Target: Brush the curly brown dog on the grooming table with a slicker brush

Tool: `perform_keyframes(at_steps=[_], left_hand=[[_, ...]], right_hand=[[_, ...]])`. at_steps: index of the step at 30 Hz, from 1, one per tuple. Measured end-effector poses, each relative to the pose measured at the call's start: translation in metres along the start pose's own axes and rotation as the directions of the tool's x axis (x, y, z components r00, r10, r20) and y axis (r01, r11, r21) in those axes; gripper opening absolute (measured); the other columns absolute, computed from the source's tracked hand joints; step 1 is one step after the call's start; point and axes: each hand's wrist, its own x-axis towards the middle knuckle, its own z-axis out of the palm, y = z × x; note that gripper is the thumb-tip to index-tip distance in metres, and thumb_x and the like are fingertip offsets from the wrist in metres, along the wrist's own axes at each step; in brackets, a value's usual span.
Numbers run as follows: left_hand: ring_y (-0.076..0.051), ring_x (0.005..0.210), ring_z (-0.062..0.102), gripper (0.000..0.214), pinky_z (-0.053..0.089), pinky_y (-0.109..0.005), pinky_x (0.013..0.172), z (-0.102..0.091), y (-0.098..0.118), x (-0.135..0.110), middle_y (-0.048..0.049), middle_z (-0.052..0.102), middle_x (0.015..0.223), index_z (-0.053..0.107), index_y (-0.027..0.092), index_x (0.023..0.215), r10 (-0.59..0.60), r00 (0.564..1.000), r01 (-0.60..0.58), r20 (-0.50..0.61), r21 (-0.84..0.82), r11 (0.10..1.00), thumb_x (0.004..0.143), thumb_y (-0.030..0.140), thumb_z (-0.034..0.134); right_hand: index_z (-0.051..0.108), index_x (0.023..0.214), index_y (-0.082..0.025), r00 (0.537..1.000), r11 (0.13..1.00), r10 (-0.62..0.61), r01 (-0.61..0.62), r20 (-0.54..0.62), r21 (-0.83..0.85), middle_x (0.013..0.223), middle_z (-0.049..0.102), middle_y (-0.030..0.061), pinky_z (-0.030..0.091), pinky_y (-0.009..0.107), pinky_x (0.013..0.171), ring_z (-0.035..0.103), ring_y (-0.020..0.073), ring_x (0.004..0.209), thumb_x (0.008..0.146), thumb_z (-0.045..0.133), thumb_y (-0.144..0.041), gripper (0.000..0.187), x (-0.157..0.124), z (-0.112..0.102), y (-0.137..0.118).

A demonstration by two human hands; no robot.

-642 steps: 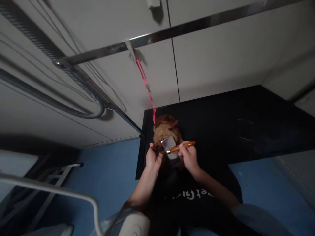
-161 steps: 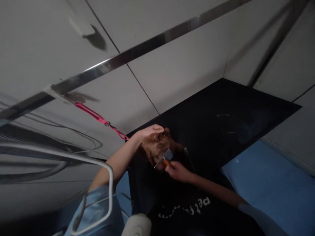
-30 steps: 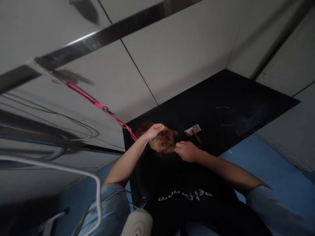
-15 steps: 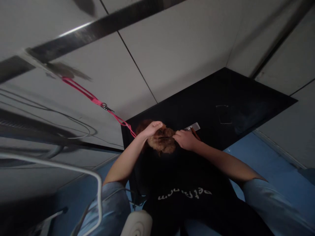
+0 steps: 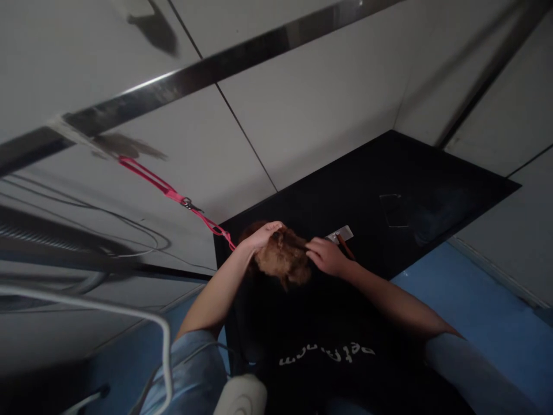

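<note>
A small dog (image 5: 283, 262) with curly reddish-brown fur is on the black table (image 5: 453, 167), in front of my dark apron. My left hand (image 5: 264, 235) lies over its body, fingers curled closed on it. From the other side my right hand (image 5: 328, 255) pinches at the dog's edge, where a darker strip of fur runs toward the fingertips; which body part this is I cannot make out. Just beyond the right hand is a slicker brush (image 5: 343, 234) with a pale head and orange handle. A pink leash (image 5: 162, 185) runs tight down to the dog.
A dark metal bar (image 5: 194, 78) crosses the pale panelled wall (image 5: 328, 98), and the leash is tied to it. Cables and a white curved tube (image 5: 129, 311) are at the left. A white rounded device (image 5: 242, 395) is close to me at the bottom. Blue floor (image 5: 466, 294) shows on the right.
The view has tilted, so the scene sits slightly lower. The dog's fur between my hands has shifted, with more of the curly side showing; both hands remain at the dog.
</note>
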Motion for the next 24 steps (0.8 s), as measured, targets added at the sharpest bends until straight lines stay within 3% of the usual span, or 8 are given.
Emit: perform_keyframes(at_steps=[1, 5, 9, 11, 15, 18, 22, 24], left_hand=[[-0.009, 0.052, 0.051, 0.039, 0.039, -0.022, 0.053, 0.000, 0.000, 0.000, 0.0019, 0.058, 0.059, 0.058, 0.013, 0.066, -0.022, 1.000, 0.022, -0.006, -0.018, 1.000, 0.060, 0.046, 0.078], [-0.009, 0.051, 0.052, 0.033, 0.040, -0.022, 0.054, 0.000, 0.000, 0.004, 0.0021, 0.059, 0.057, 0.057, 0.013, 0.063, -0.070, 0.995, 0.063, -0.066, -0.110, 0.992, 0.054, 0.033, 0.082], [-0.009, 0.051, 0.052, 0.028, 0.040, -0.022, 0.054, -0.001, -0.001, 0.012, 0.0026, 0.059, 0.057, 0.059, 0.013, 0.064, -0.083, 0.989, 0.060, -0.123, -0.175, 0.983, 0.053, 0.026, 0.082], [-0.010, 0.052, 0.053, 0.025, 0.041, -0.022, 0.055, 0.000, -0.002, 0.016, 0.0024, 0.060, 0.056, 0.059, 0.013, 0.063, -0.081, 0.987, 0.054, -0.138, -0.191, 0.980, 0.054, 0.022, 0.080], [-0.013, 0.056, 0.058, 0.019, 0.045, -0.025, 0.060, 0.003, -0.004, 0.024, -0.0009, 0.064, 0.060, 0.062, 0.013, 0.065, -0.082, 0.983, 0.044, -0.164, -0.223, 0.974, 0.055, 0.017, 0.077], [-0.014, 0.056, 0.059, 0.017, 0.045, -0.026, 0.061, 0.006, -0.004, 0.025, -0.0017, 0.065, 0.061, 0.064, 0.013, 0.066, -0.078, 0.981, 0.034, -0.179, -0.239, 0.971, 0.055, 0.015, 0.076], [-0.014, 0.056, 0.060, 0.018, 0.046, -0.027, 0.061, 0.008, -0.003, 0.023, -0.0012, 0.064, 0.059, 0.063, 0.013, 0.064, -0.085, 0.984, 0.046, -0.158, -0.239, 0.970, 0.053, 0.011, 0.077], [-0.015, 0.057, 0.061, 0.016, 0.047, -0.027, 0.061, 0.008, -0.003, 0.022, -0.0015, 0.065, 0.061, 0.063, 0.014, 0.065, -0.079, 0.987, 0.044, -0.141, -0.235, 0.971, 0.056, 0.013, 0.076]], right_hand=[[0.063, 0.104, -0.014, 0.999, 1.000, 0.029, -0.029, -0.029, 0.000, 0.097, 0.062, 0.0091, 0.041, 0.027, 0.078, 0.055, 0.0162, 0.089, 0.093, 0.041, -0.020, 0.026, 0.001, 0.001, -0.001], [0.064, 0.107, -0.019, 0.998, 0.998, -0.056, 0.057, 0.023, -0.029, 0.099, 0.063, 0.0057, 0.041, 0.026, 0.080, 0.056, 0.0157, 0.091, 0.093, 0.043, -0.024, 0.025, 0.006, 0.004, -0.008], [0.061, 0.113, -0.019, 0.970, 0.959, 0.205, -0.226, -0.128, -0.172, 0.100, 0.062, 0.0078, 0.040, 0.026, 0.076, 0.055, 0.0164, 0.089, 0.095, 0.037, -0.022, 0.031, 0.011, -0.002, -0.012], [0.060, 0.115, -0.019, 0.956, 0.934, 0.242, -0.276, -0.166, -0.229, 0.099, 0.061, 0.0084, 0.039, 0.026, 0.073, 0.055, 0.0171, 0.088, 0.095, 0.036, -0.021, 0.032, 0.014, -0.008, -0.014], [0.062, 0.106, -0.021, 0.987, 0.933, 0.144, -0.158, -0.066, -0.323, 0.095, 0.061, 0.0074, 0.037, 0.027, 0.066, 0.053, 0.0183, 0.085, 0.094, 0.039, -0.022, 0.026, 0.018, -0.021, -0.019], [0.061, 0.104, -0.020, 0.980, 0.906, 0.182, -0.199, -0.082, -0.375, 0.097, 0.059, 0.0091, 0.035, 0.026, 0.063, 0.052, 0.0187, 0.085, 0.093, 0.038, -0.021, 0.025, 0.020, -0.030, -0.024], [0.060, 0.101, -0.020, 0.990, 0.904, 0.139, -0.130, -0.009, -0.408, 0.095, 0.059, 0.0088, 0.035, 0.026, 0.060, 0.053, 0.0194, 0.084, 0.092, 0.040, -0.021, 0.022, 0.022, -0.039, -0.033], [0.060, 0.099, -0.019, 0.984, 0.887, 0.175, -0.166, -0.019, -0.432, 0.095, 0.059, 0.0097, 0.036, 0.027, 0.060, 0.053, 0.0199, 0.085, 0.091, 0.041, -0.019, 0.021, 0.022, -0.042, -0.037]])
